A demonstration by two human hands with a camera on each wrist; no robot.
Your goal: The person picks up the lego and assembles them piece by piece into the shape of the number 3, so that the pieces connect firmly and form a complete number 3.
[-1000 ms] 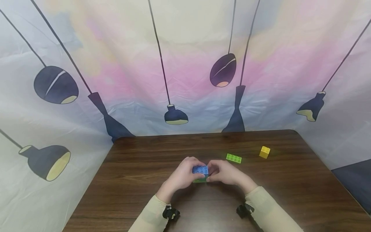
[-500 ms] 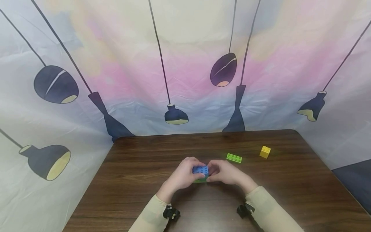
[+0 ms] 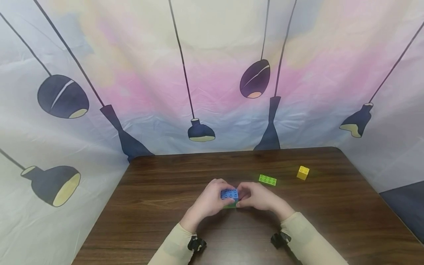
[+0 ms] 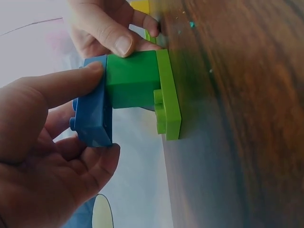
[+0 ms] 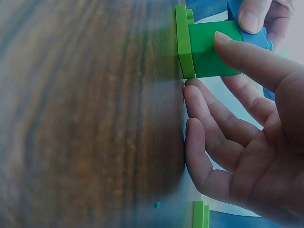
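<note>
A small stack of toy building bricks sits at the tabletop between the hands. Its base is a light green flat brick, with a darker green block on one end of it. On top lies a blue brick, overhanging the block toward the left. My left hand pinches the blue brick between thumb and fingers. With thumb and index finger my right hand pinches the green block's right end; its other fingers curl beside the base near the table.
Behind the right hand a light green flat brick lies on the brown wooden table. A yellow brick stands farther right. A cloth backdrop printed with lamps hangs along the table's far edge. Tiny teal specks dot the tabletop.
</note>
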